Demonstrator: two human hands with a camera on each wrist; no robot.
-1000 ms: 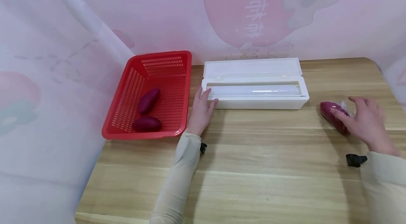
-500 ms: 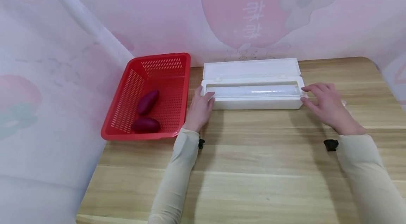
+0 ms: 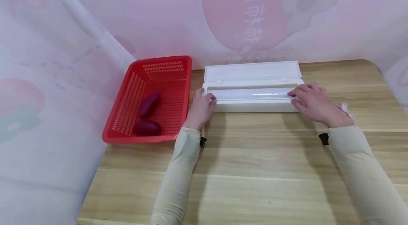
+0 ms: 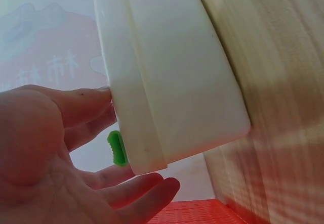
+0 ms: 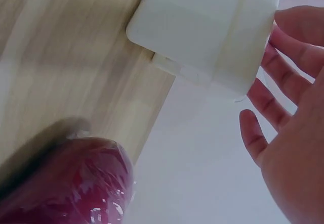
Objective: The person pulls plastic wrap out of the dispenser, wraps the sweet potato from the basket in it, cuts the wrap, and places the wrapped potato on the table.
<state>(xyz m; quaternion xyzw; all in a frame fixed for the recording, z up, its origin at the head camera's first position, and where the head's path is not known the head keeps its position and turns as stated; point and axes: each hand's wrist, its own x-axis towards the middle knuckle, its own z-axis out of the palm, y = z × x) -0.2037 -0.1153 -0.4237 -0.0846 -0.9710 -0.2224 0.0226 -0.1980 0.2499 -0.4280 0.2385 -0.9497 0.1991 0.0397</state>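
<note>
A white cling film box (image 3: 255, 106) stands with its lid up, showing a roll of cling film (image 3: 248, 94) inside. At its left front corner, my left hand (image 3: 200, 111) pinches at the film's edge with thumb and index finger. The other fingers spread by the end wall, near a green slider (image 4: 117, 148). My right hand (image 3: 313, 104) pinches with thumb and fingertips at the film's edge by the right end. The thin film between the fingertips is hardly visible. A film-wrapped purple sweet potato (image 5: 76, 181) lies near my right wrist, mostly hidden in the head view.
A red slotted basket (image 3: 188, 87) stands left of the box, close to my left hand. Inside lie two purple sweet potatoes (image 3: 149, 104), unwrapped. Box and basket stand on a wooden table (image 3: 255, 175) against a printed wall (image 3: 178, 16).
My right hand has left the wrapped sweet potato and come left to the box's right end, then slightly inward along the front rim. My left hand's thumb and index finger have drawn together.
</note>
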